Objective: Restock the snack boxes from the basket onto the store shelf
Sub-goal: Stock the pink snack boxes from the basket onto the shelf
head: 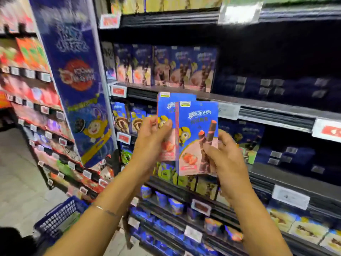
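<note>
Store aisle, picture smeared by motion; stocked black metal store shelf (258, 108) ahead, tall blue printed promotional panel (79, 80) standing to its left.

Fingers: on your left hand (153, 143) the fingers (164, 130) are curled round the left edge of the rear blue-and-pink cardboard snack box (166, 108), thumb on its face. On your right hand (227, 156) the fingers (212, 150) pinch the lower right part of the front blue-and-pink cardboard snack box (195, 126). Both boxes are upright in mid-air in front of the shelf. The front one overlaps the rear one, and neither touches a shelf board.

Progress, as a judgement: mid-task. A row of matching blue-and-pink boxes (166, 67) stands on the board just above the held pair, so that facing is partly filled. These two are not yet placed. The blue plastic mesh basket (59, 217) sits low at your left, well apart from the shelf. Its contents are too blurred to read, so what remains to restock cannot be told.

Counts:
- hands: 2, each holding one box
- boxes in hand: 2
- baskets: 1
- matching boxes in the upper row: about six faces, but blur prevents a firm count
- dark blue cartons (276, 85) to the right: several, uncounted
</note>
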Tool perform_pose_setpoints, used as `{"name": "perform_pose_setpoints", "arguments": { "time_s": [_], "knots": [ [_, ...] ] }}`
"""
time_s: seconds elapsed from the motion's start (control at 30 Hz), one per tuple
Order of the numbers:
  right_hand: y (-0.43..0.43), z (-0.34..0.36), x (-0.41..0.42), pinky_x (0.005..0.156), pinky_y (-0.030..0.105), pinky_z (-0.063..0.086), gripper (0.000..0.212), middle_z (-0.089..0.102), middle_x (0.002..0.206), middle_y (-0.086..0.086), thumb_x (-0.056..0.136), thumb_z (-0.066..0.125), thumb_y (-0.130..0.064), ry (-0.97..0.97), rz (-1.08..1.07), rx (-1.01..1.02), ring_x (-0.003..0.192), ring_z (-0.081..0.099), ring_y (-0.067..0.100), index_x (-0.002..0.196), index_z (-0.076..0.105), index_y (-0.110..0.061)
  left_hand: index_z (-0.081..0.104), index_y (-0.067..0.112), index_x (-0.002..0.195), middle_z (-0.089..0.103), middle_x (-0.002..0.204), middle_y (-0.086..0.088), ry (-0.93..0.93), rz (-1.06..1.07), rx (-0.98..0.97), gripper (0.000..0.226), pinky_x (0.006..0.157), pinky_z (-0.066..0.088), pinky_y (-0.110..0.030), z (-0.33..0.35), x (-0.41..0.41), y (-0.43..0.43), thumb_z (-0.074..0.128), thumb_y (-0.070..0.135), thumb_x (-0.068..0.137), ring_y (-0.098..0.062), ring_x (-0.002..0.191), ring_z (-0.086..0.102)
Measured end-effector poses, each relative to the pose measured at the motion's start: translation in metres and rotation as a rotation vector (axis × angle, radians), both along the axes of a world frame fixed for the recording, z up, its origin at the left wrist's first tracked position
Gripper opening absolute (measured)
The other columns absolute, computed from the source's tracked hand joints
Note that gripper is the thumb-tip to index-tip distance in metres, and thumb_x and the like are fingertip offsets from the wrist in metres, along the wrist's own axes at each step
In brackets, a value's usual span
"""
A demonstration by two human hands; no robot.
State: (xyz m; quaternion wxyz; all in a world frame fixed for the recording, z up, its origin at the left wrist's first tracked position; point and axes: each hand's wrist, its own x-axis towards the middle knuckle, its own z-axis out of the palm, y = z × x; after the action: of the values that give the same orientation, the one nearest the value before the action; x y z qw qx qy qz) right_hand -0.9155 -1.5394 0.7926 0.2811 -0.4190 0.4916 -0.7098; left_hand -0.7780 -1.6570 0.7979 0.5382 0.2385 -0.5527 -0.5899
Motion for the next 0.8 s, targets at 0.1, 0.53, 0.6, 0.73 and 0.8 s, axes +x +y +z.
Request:
{"name": "perform_pose_setpoints", "arguments": {
  "time_s": [0.1, 0.53, 0.6, 0.73, 0.8],
  "knots": [
    [-0.024, 0.035, -0.008, 0.067, 0.021, 0.055, 0.036, 0.076, 0.101, 0.001, 0.087, 0.071, 0.004, 0.103, 0.023, -0.036, 0.085, 0.073, 0.01, 0.117, 0.062, -0.013, 0.06, 0.019, 0.096, 0.068, 0.083, 0.001, 0.027, 0.071, -0.053, 0.008, 0.068, 0.052, -0.033, 0.038, -0.003, -0.026, 0.064, 0.014, 0.101, -0.02, 0.077, 0.063],
    [-0.204, 0.122, -0.047, 0.072, 0.03, 0.059, 0.035, 0.073, 0.098, -0.005, 0.081, 0.078, -0.017, 0.417, -0.435, -0.101, 0.082, 0.071, 0.008, 0.107, 0.056, -0.027, 0.059, 0.009, 0.107, 0.058, 0.101, -0.016, 0.012, 0.233, -0.102, 0.011, 0.071, 0.052, -0.043, 0.104, 0.014, -0.185, 0.053, 0.018, 0.108, -0.03, 0.088, 0.056],
    [-0.23, 0.123, -0.046, 0.07, 0.029, 0.056, 0.035, 0.071, 0.093, -0.007, 0.08, 0.079, -0.019, 0.488, -0.49, -0.058, 0.081, 0.069, 0.011, 0.104, 0.055, -0.027, 0.058, 0.016, 0.097, 0.057, 0.096, -0.013, -0.005, 0.249, -0.107, 0.012, 0.057, 0.05, -0.03, 0.108, 0.015, -0.205, 0.054, 0.02, 0.107, -0.025, 0.076, 0.054],
    [-0.27, 0.117, -0.044, 0.076, 0.041, 0.053, 0.039, 0.07, 0.101, 0.0, 0.084, 0.076, -0.039, 0.649, -0.542, 0.155, 0.095, 0.066, 0.029, 0.103, 0.045, -0.024, 0.058, 0.018, 0.087, 0.06, 0.081, -0.003, 0.01, 0.219, -0.139, 0.021, 0.052, 0.046, -0.023, 0.113, 0.015, -0.239, 0.053, 0.018, 0.107, -0.019, 0.066, 0.053],
    [-0.282, 0.114, -0.042, 0.075, 0.042, 0.049, 0.043, 0.068, 0.111, 0.007, 0.086, 0.073, -0.043, 0.699, -0.585, 0.236, 0.1, 0.064, 0.035, 0.102, 0.038, -0.022, 0.058, 0.023, 0.078, 0.062, 0.071, 0.008, 0.019, 0.204, -0.156, 0.028, 0.047, 0.044, -0.02, 0.115, 0.014, -0.251, 0.055, 0.018, 0.106, -0.008, 0.057, 0.054]
  ]
}}
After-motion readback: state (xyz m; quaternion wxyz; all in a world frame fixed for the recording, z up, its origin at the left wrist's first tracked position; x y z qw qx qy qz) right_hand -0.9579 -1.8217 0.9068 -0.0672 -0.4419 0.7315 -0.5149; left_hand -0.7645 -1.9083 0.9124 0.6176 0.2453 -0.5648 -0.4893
